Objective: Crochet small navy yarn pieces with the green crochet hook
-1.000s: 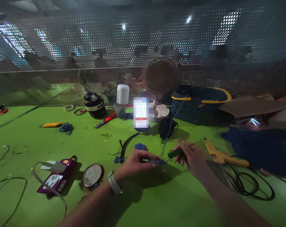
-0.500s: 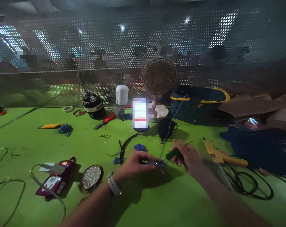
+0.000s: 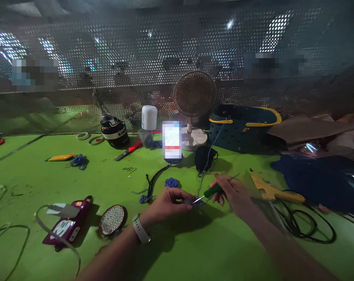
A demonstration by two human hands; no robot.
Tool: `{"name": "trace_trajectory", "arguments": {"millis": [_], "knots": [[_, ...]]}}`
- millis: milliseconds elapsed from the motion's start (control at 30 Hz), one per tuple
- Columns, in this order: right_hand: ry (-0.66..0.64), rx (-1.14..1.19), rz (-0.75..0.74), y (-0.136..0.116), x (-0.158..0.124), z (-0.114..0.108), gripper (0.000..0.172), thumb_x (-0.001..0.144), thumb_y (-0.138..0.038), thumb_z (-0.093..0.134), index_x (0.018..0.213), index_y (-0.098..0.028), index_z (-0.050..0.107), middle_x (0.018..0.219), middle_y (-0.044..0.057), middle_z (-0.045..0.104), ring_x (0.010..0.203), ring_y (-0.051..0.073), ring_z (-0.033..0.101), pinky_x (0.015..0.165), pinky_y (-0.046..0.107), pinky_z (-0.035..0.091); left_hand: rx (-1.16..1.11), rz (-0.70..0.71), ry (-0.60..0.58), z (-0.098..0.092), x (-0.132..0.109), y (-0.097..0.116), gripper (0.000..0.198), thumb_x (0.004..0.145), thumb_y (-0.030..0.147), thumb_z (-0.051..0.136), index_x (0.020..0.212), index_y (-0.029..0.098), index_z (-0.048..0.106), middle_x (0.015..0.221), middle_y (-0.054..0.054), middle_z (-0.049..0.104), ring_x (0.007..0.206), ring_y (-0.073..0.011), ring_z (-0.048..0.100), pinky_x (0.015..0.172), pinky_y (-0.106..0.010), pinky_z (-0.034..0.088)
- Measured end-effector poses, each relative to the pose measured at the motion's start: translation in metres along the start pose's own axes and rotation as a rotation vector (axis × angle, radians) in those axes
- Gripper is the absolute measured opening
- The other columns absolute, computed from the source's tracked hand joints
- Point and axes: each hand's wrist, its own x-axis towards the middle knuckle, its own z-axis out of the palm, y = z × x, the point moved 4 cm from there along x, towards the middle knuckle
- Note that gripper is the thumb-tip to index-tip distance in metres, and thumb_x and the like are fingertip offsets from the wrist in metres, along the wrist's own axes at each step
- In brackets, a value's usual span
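My left hand (image 3: 172,203), with a white watch band on the wrist, pinches a small piece of blue crochet work (image 3: 198,203). In my right hand (image 3: 228,191) is a crochet hook (image 3: 213,190) with a green handle; its metal tip points left and meets the blue piece at my left fingertips. A strand of blue yarn (image 3: 206,166) rises from the work, past a dark ball of yarn (image 3: 204,158), to the basket at the back. A finished-looking blue crochet flower (image 3: 171,182) lies just beyond my left hand. My fingers partly hide the crochet work.
A glue gun (image 3: 276,191) with a coiled black cable lies to the right. Behind stand a phone (image 3: 171,139), a fan (image 3: 194,93) and a blue basket (image 3: 238,134). A purple device (image 3: 68,222) and a round studded disc (image 3: 112,219) lie at left.
Both hands stay nearly in place, with the hook still at the work. Its metal shaft shows a little more clearly now. The whole view has shifted slightly.
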Motion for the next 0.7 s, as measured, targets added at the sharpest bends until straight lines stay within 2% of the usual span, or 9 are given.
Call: {"name": "trace_trajectory", "arguments": {"millis": [167, 433, 700], "knots": [[0.028, 0.033, 0.054, 0.008, 0.005, 0.002, 0.044, 0.078, -0.060, 0.065, 0.065, -0.018, 0.064, 0.040, -0.001, 0.061, 0.028, 0.008, 0.048, 0.029, 0.018, 0.036, -0.066, -0.003, -0.011, 0.002, -0.002, 0.006, 0.031, 0.066, 0.022, 0.086, 0.096, 0.020, 0.077, 0.094, -0.006, 0.078, 0.077, -0.0123, 0.069, 0.080, -0.028, 0.054], [0.053, 0.053, 0.117, 0.016, 0.005, 0.007, 0.042, 0.077, -0.059, 0.067, 0.063, -0.020, 0.061, 0.039, -0.001, 0.060, 0.028, 0.009, 0.049, 0.030, 0.020, 0.039, -0.106, 0.012, -0.013, 0.006, -0.005, 0.017, 0.028, 0.066, 0.019, 0.085, 0.094, 0.021, 0.078, 0.092, -0.004, 0.079, 0.077, -0.0104, 0.069, 0.078, -0.024, 0.054], [0.099, 0.076, 0.083, 0.001, 0.002, 0.005, 0.047, 0.073, -0.063, 0.068, 0.062, -0.018, 0.063, 0.039, 0.000, 0.060, 0.030, 0.009, 0.050, 0.031, 0.019, 0.036, -0.086, 0.003, 0.023, 0.003, -0.003, 0.013, 0.030, 0.066, 0.020, 0.085, 0.095, 0.021, 0.078, 0.093, -0.005, 0.078, 0.078, -0.0116, 0.070, 0.081, -0.026, 0.054]]}}
